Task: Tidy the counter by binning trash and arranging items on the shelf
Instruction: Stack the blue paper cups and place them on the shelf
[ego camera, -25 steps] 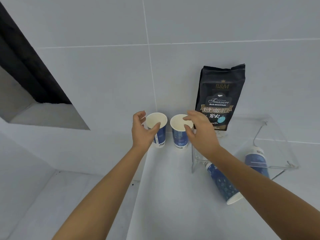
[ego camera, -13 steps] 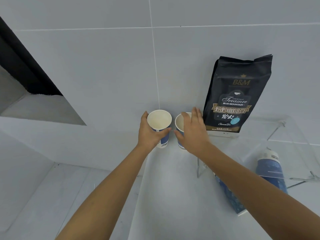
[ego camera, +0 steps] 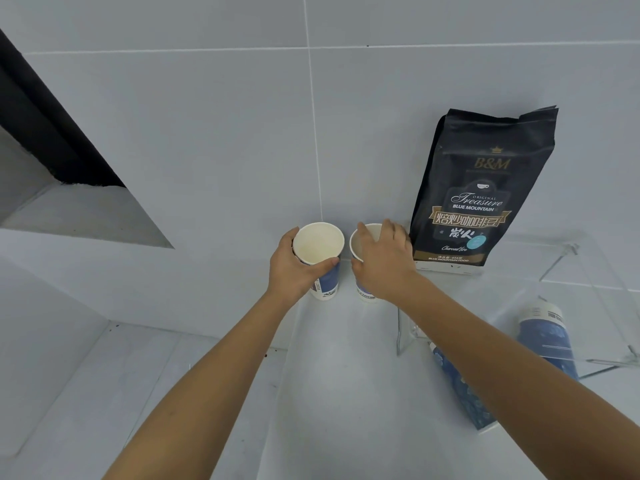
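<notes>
1. Against the tiled wall at the back of the worktop (ego camera: 346, 393) stand two paper cups side by side, upright and open-mouthed, near each other but not quite touching; both look empty from above.
2. Left hand (ego camera: 294, 271) is on the left cup (ego camera: 320, 247); its fingers (ego camera: 327, 264) and thumb are wrapped round the upper wall just under the rim, clamped on it.
3. Right hand (ego camera: 384, 261) covers the right cup (ego camera: 363, 244) from the near side; fingers curl over the rim and down the wall, closed on the cup, though the palm hides most of the contact.
4. Just to the right stands a black coffee bag (ego camera: 481, 188), upright against the wall; the right hand's knuckles are just beside it.
5. Further right sits a clear plastic stand (ego camera: 568, 251); beneath it lie two more blue cups (ego camera: 543, 337) on their sides.
6. Handling call: these cups should be very light and thin-walled, easy to crush if squeezed; the stiff rolled rim is the safest place to pinch, with gentle pressure.
7. Risk: the bag looks top-heavy and close, so a careless right-hand lift could nudge it over.
</notes>
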